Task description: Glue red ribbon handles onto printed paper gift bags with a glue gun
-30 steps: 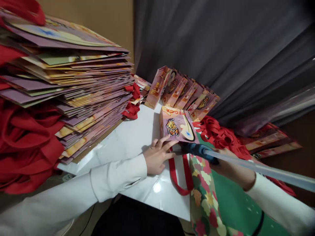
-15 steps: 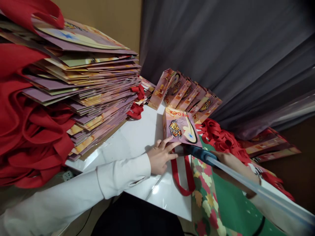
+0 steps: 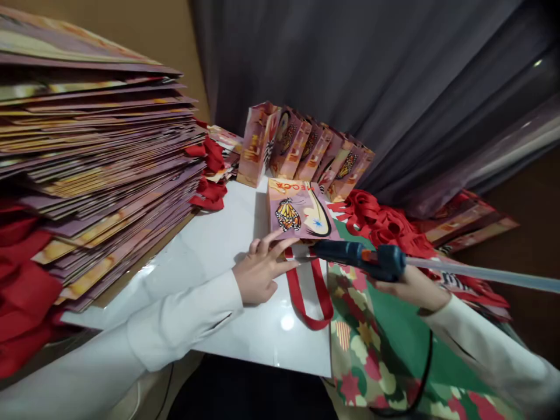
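A small paper gift bag [image 3: 301, 210] with a butterfly print lies flat on the white tabletop [image 3: 210, 245], its opening towards me. From that opening a red ribbon handle [image 3: 321, 294] loops out over the table. My left hand [image 3: 262, 265] rests at the bag's near left edge, fingers spread, fingertips touching the edge. My right hand [image 3: 413, 286] grips a dark blue glue gun [image 3: 363, 256] with a long clear glue stick [image 3: 481, 274] out of its back. The gun's nozzle points at the bag's opening; its tip is hard to make out.
A tall stack of flat bags [image 3: 118, 157] stands on the left, with red ribbon [image 3: 26, 297] beside it. Several upright bags [image 3: 301, 146] line the back before a grey curtain [image 3: 328, 58]. Red ribbon loops [image 3: 385, 219] and patterned green paper [image 3: 406, 326] lie on the right.
The view has shifted, moving the scene leftwards and slightly up. The glue gun has turned more side-on, with its nozzle still near the bag's opening. My left hand stays on the bag's edge.
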The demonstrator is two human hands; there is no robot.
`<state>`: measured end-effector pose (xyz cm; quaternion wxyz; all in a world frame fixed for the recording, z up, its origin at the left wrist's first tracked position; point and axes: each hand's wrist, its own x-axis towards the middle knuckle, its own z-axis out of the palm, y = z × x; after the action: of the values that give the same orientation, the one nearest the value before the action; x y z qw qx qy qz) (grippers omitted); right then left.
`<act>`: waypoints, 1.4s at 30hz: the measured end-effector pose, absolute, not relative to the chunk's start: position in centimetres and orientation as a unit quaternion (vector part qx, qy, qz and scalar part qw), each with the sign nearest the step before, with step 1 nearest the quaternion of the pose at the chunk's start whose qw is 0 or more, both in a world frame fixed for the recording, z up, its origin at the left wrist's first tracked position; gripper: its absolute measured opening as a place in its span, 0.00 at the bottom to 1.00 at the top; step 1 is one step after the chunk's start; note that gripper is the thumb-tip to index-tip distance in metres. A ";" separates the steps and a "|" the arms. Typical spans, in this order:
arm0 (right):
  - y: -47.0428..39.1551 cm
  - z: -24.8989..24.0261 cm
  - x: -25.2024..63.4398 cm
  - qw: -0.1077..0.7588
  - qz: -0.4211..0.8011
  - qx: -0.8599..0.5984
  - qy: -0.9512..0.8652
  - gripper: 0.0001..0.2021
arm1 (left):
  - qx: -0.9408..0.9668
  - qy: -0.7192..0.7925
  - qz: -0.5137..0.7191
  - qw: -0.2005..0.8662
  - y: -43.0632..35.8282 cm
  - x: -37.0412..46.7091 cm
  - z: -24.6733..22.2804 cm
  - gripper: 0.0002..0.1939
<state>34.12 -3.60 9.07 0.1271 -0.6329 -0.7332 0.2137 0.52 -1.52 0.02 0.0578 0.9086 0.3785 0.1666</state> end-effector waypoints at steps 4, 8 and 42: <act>-1.2 7.7 32.6 0.110 0.254 -0.571 -0.773 0.16 | 0.909 0.380 0.165 0.051 -1.5 0.4 0.2 0.36; 0.8 6.7 31.1 0.127 0.293 -0.509 -0.800 0.11 | 0.912 0.374 0.167 0.038 -1.4 0.2 0.2 0.37; 2.1 7.2 30.8 0.123 0.262 -0.445 -0.848 0.09 | 0.911 0.385 0.141 0.039 -1.2 0.2 0.3 0.37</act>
<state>30.82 2.11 7.18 0.1227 -0.4451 -0.8475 0.2617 0.21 -1.22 0.34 0.0392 0.9114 0.3847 0.1411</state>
